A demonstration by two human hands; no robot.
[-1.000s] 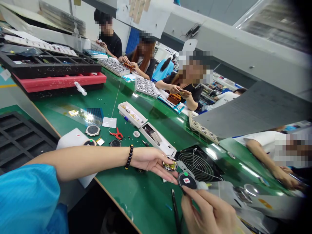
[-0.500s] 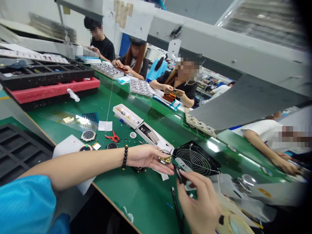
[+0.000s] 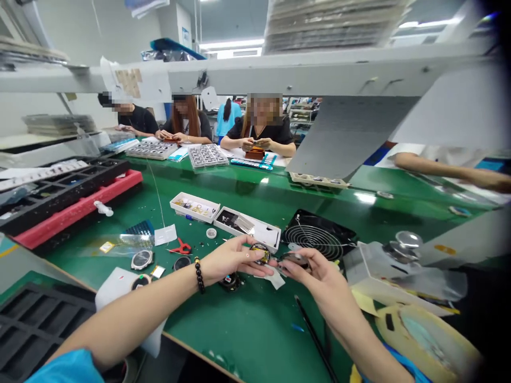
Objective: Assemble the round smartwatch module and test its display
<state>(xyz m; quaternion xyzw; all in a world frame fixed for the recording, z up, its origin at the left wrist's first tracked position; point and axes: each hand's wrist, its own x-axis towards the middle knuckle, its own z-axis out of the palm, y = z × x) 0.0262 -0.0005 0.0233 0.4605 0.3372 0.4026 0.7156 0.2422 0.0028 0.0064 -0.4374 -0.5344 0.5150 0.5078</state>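
Note:
My left hand [image 3: 233, 259], with a beaded bracelet at the wrist, is closed on a round watch case [image 3: 261, 254] with yellow parts showing inside its dark ring. Just right of it, my right hand [image 3: 319, 274] pinches a dark round watch cover [image 3: 296, 259], tilted so that its underside is hidden. The two pieces are close together; whether they touch I cannot tell. Under my left hand another dark round watch part [image 3: 229, 282] lies on the green bench [image 3: 223, 330]. A small white paper [image 3: 276, 279] lies below the held pieces.
Behind my hands are a white parts box [image 3: 247, 226] and a black fan [image 3: 319, 236] with a wire guard. Red clippers [image 3: 181, 247] lie left, a black pen-like tool [image 3: 315, 338] at front right. Several co-workers sit across the bench under a grey beam [image 3: 239, 80].
The camera view has levelled out. My right hand has turned, and the dark cover it holds now lies flatter beside the watch case. The left hand keeps its hold.

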